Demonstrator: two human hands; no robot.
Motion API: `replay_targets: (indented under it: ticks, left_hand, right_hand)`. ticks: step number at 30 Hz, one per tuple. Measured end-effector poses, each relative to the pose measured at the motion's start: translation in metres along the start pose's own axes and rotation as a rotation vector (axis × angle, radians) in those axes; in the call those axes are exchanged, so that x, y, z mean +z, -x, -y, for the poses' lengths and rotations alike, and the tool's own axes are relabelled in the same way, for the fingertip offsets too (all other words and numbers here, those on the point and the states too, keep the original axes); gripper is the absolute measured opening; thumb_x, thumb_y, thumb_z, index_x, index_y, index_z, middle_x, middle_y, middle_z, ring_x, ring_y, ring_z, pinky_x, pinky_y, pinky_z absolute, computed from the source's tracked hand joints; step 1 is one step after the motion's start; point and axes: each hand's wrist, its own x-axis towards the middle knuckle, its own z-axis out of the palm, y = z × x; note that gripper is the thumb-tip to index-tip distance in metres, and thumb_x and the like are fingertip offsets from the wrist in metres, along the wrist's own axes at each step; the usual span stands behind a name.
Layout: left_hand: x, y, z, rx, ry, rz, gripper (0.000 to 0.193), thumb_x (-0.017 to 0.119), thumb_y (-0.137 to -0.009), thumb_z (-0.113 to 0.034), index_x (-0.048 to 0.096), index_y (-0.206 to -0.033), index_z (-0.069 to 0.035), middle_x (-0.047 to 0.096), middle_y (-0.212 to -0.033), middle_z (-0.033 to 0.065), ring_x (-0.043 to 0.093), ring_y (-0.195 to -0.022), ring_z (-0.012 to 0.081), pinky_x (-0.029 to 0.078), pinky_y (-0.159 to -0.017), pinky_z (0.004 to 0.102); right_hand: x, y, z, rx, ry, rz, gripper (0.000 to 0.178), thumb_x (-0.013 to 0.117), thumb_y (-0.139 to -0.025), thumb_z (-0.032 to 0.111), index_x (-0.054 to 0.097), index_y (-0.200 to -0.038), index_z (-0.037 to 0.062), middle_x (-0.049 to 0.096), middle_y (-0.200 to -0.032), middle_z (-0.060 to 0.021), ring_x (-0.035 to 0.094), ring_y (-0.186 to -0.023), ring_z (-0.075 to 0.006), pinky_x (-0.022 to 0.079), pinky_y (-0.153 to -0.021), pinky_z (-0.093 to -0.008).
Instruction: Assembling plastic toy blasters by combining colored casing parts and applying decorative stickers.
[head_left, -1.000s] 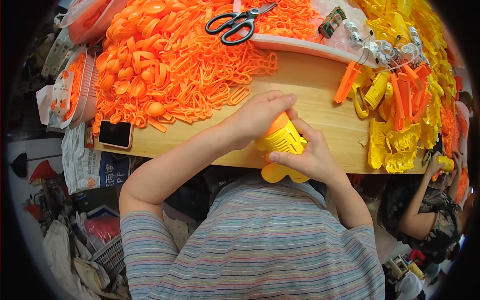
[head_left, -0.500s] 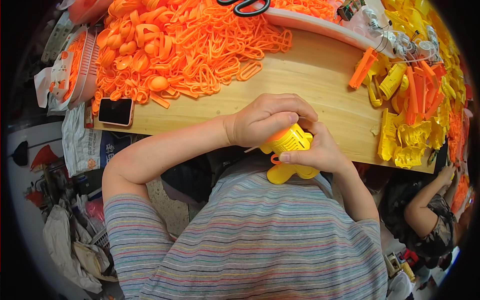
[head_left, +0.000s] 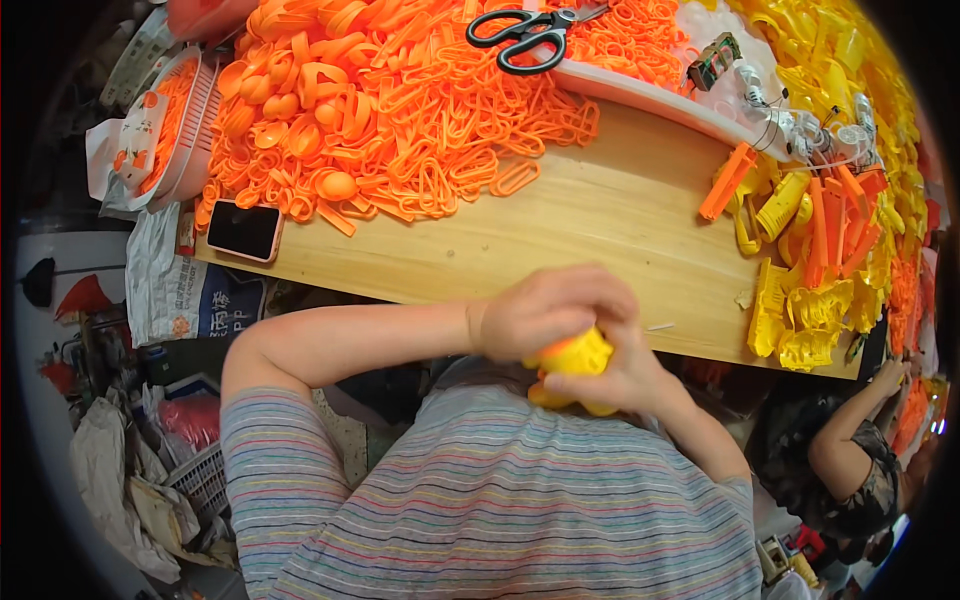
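Yellow piece: it sits between both hands, just in front of the striped shirt and off the near edge of the surface. The relation that matters is how the two hands cap and cradle it. The left grip lies over its upper end, palm down, fingers bent and clasping it; the right grip wraps its right side, thumb laid across the front. Both touch it, so neither is nearer. Its long axis seems to run from under the left palm down toward the shirt, but it is foreshortened and largely covered, so I cannot tell the exact tilt.

The piece looks like hard, glossy plastic, rounded and uneven, with a sliver of orange beside the left palm. A thin white stick lies on the surface just beyond the right hand.

The surface is pale, smooth, knotted wood. On it spreads a heap of orange loops, slim and long with rounded ends, mixed with cupped, spoon-like bits toward the left. A flat black phone lies near the left corner. Black-handled scissors rest at the white tray. To the right are straight orange strips and thin-walled, ridged yellow shells.
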Motion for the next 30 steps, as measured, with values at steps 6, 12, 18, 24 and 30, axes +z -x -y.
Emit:
replay_targets:
  ticks: [6, 12, 18, 24, 30]
  left_hand:
    - [-0.048, -0.053, -0.021, 0.073, -0.246, -0.462, 0.049, 0.045, -0.098, -0.039, 0.054, -0.125, 0.000, 0.052, -0.128, 0.0131, 0.050, -0.117, 0.0216, 0.037, -0.101, 0.0363]
    - [-0.047, -0.036, -0.048, 0.353, -0.834, -0.347, 0.045, 0.045, -0.098, -0.037, 0.066, -0.101, 0.002, 0.061, -0.107, 0.0191, 0.061, -0.096, 0.0300, 0.047, -0.089, 0.0377]
    - [-0.072, -0.042, -0.047, 0.339, -0.546, -0.858, 0.045, 0.042, -0.101, -0.028, 0.062, -0.073, 0.000, 0.064, -0.073, 0.0118, 0.057, -0.060, 0.0162, 0.044, -0.050, 0.0299]
    - [-0.067, -0.048, -0.041, -0.040, -0.117, -1.106, 0.061, 0.031, -0.103, -0.038, 0.064, -0.069, 0.000, 0.060, -0.057, 0.0086, 0.051, -0.043, 0.0113, 0.041, -0.044, 0.0229]
    - [-0.053, -0.049, -0.019, -0.125, 0.030, -1.095, 0.059, 0.034, -0.103, -0.037, 0.063, -0.066, -0.001, 0.061, -0.059, 0.0070, 0.053, -0.051, 0.0117, 0.043, -0.053, 0.0244]
  right_hand:
    - [-0.033, -0.046, 0.009, 0.286, -0.670, -0.313, 0.052, 0.061, -0.091, 0.038, 0.051, -0.127, 0.0023, 0.063, -0.109, -0.0117, 0.066, -0.094, -0.0218, 0.056, -0.082, -0.0373]
    - [-0.057, -0.075, 0.004, 0.236, -1.356, -0.274, 0.055, 0.047, -0.097, 0.051, 0.049, -0.129, 0.0064, 0.062, -0.115, -0.0134, 0.066, -0.097, -0.0270, 0.057, -0.080, -0.0458]
    - [-0.066, -0.059, -0.006, 0.436, -0.764, -0.057, 0.048, 0.057, -0.092, 0.048, 0.058, -0.115, 0.0049, 0.067, -0.089, -0.0134, 0.068, -0.083, -0.0247, 0.058, -0.070, -0.0355]
    - [-0.045, -0.072, 0.021, -0.557, 0.775, -0.664, 0.081, 0.086, -0.065, 0.016, 0.043, -0.131, 0.0014, 0.060, -0.105, -0.0104, 0.062, -0.090, -0.0207, 0.050, -0.081, -0.0315]
    - [-0.040, -0.084, 0.023, -0.351, 0.356, -0.454, 0.077, 0.088, -0.062, 0.015, 0.045, -0.125, 0.0018, 0.057, -0.106, -0.0094, 0.059, -0.093, -0.0186, 0.049, -0.082, -0.0317]
